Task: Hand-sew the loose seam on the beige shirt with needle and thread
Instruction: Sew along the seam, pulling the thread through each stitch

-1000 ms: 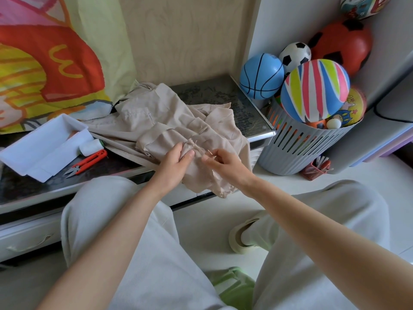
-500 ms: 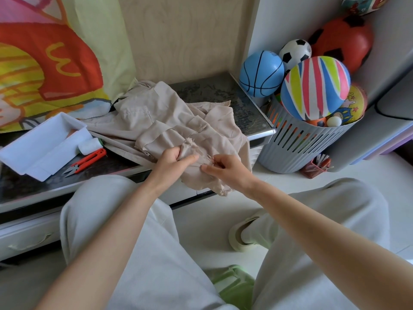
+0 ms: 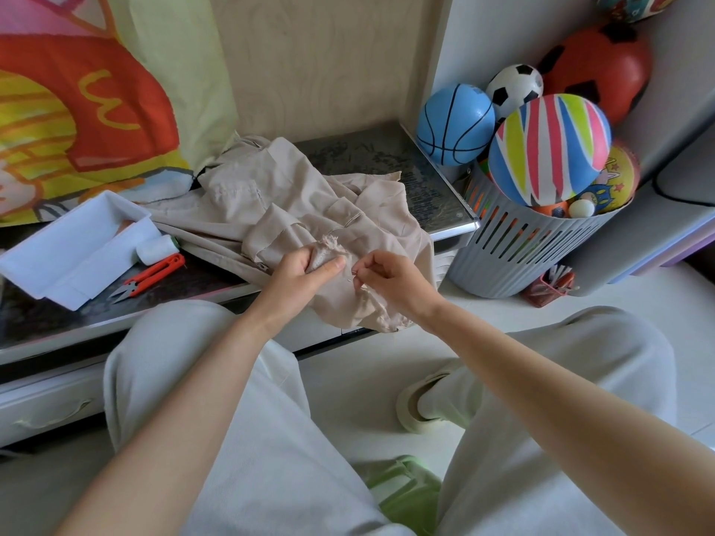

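Note:
The beige shirt (image 3: 294, 203) lies crumpled on the dark low table (image 3: 387, 156) and hangs over its front edge. My left hand (image 3: 298, 278) grips a bunched fold of the shirt with a frayed edge between thumb and fingers. Just to its right, my right hand (image 3: 390, 282) pinches a thin needle (image 3: 354, 273) against the cloth. The thread is too fine to make out.
A white thread spool (image 3: 154, 250), orange thread snips (image 3: 149, 277) and a white open box (image 3: 73, 245) sit on the table's left. A grey slatted basket (image 3: 514, 249) full of balls stands at the right. My knees in light trousers are below.
My left hand has tightened its hold on the fold, and my right hand has shifted a little right and down along the fabric.

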Demonstrator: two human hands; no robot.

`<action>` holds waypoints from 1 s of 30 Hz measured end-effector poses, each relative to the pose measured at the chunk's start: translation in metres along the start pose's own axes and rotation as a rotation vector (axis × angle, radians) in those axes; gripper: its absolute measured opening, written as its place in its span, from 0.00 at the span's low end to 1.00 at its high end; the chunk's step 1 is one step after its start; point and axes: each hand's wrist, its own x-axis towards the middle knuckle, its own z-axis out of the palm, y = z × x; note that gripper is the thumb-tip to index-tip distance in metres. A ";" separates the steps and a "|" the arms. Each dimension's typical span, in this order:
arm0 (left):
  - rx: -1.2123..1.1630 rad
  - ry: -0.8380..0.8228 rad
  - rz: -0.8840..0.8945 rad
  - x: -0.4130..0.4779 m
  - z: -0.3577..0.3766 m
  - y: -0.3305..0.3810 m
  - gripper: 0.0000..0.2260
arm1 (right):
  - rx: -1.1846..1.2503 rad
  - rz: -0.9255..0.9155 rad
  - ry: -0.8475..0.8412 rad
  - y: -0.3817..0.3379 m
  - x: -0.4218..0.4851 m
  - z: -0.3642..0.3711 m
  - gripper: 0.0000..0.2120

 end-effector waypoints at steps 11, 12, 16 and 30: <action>-0.050 0.031 0.044 -0.001 0.001 0.004 0.06 | 0.090 -0.016 -0.071 -0.005 -0.005 0.001 0.05; -0.060 0.032 0.041 -0.001 0.002 0.005 0.06 | 0.090 -0.019 -0.072 -0.005 -0.005 0.001 0.05; -0.092 0.023 0.013 -0.002 0.002 0.007 0.05 | 0.080 -0.003 -0.064 -0.005 -0.004 0.002 0.09; -0.160 -0.056 -0.009 0.000 0.001 0.004 0.05 | 0.178 0.008 -0.132 -0.005 -0.006 0.007 0.13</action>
